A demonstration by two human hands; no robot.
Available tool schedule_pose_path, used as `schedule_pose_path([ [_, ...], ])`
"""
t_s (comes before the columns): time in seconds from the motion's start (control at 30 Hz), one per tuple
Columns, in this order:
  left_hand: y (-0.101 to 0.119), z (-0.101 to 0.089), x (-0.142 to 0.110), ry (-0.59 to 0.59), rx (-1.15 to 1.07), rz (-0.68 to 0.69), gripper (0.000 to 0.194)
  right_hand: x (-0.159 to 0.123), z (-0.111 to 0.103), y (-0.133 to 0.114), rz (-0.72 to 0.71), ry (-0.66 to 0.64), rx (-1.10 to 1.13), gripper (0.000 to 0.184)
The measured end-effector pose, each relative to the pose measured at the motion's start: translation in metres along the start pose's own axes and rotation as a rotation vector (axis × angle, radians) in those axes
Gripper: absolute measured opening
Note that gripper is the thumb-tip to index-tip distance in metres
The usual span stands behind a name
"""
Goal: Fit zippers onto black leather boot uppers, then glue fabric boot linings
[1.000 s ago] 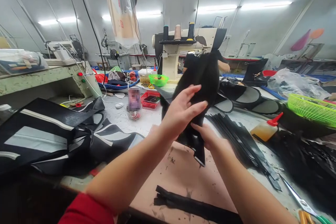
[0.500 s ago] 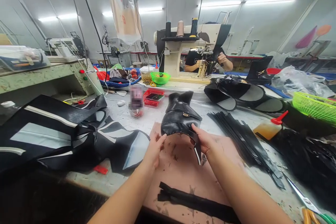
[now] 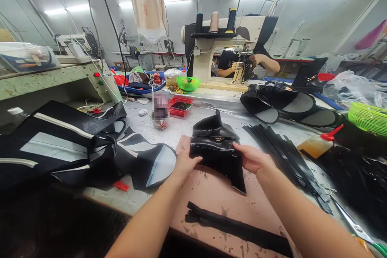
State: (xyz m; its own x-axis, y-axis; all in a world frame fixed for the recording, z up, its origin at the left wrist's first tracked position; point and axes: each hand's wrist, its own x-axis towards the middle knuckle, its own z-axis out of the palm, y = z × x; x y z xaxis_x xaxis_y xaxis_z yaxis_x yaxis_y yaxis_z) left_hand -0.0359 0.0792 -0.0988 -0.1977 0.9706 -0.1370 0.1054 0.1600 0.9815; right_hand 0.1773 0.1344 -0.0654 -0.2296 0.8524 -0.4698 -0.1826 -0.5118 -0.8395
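A black leather boot upper (image 3: 216, 145) with a small gold buckle stands over the pinkish work board (image 3: 208, 193). My left hand (image 3: 186, 163) grips its left edge, thumb on top. On the opposite edge, my right hand (image 3: 254, 156) pinches the leather with the thumb in front; the fingers behind are partly hidden. Closer to me, a black zipper (image 3: 236, 227) lies across the board. Left of my hands are several black cut boot pieces (image 3: 75, 145) with white tape and pale lining. Several black strips (image 3: 281, 161) fan out to the right.
A glue bottle with a red nozzle (image 3: 317, 143), scissors (image 3: 356, 225) and a green basket (image 3: 367, 119) are on the right. A red tray (image 3: 180, 107) holds a phone. Behind stands a sewing machine (image 3: 205, 60), with a co-worker's hands (image 3: 242, 66) beyond it.
The boot upper was raised and blurred, then came down towards the board and turned so its buckled face shows. My left hand has moved to its left edge; the view has shifted slightly.
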Motion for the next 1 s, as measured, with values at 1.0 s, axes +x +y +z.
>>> schedule_pose_path([
  [1.0,0.035,0.027,-0.041,-0.233,-0.265,-0.267,0.062,-0.045,0.039,0.061,-0.479,0.397,-0.323,0.019],
])
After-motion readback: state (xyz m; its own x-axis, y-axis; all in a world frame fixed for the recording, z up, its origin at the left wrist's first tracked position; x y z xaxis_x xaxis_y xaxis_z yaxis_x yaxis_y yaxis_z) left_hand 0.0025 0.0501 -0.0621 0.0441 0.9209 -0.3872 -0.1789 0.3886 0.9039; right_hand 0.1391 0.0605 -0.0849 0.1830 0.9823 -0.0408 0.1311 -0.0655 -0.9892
